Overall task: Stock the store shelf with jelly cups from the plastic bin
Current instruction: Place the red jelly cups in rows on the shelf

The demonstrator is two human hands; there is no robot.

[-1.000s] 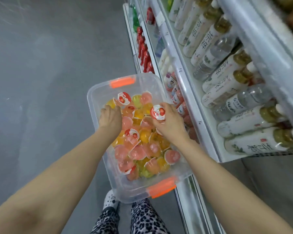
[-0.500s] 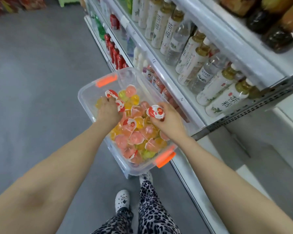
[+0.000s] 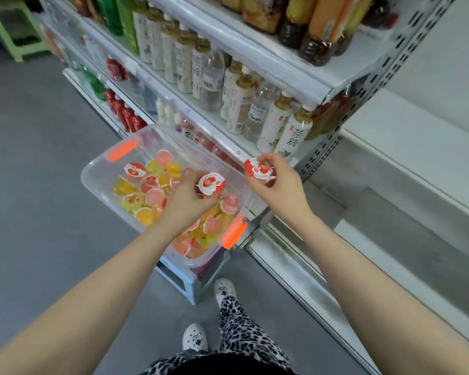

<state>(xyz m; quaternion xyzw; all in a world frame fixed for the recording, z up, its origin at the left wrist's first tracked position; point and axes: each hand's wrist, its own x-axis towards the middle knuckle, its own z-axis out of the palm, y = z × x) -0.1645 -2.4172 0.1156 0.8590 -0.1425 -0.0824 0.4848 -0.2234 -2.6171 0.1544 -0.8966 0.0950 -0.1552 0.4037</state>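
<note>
A jelly cup (image 3: 211, 183) is clamped in the grip of the left hand (image 3: 186, 205) over the plastic bin (image 3: 99, 173), a second cup (image 3: 257, 169) in the right hand (image 3: 280, 186) beside the shelf (image 3: 229, 147). Many cups are seen in the bin; stocking is judged unfinished.

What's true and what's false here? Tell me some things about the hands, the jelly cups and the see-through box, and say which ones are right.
1. The left hand holds a small jelly cup with a red-and-white foil lid. True.
2. The right hand holds nothing. False: it pinches another red-lidded jelly cup.
3. The clear plastic bin with orange handles is empty. False: it holds many pink, yellow and green jelly cups.
4. The bin stands on the floor. False: it rests on a pale blue plastic stool.
5. Tall bottles with white labels stand on the white metal shelf above the right hand. True.
</note>
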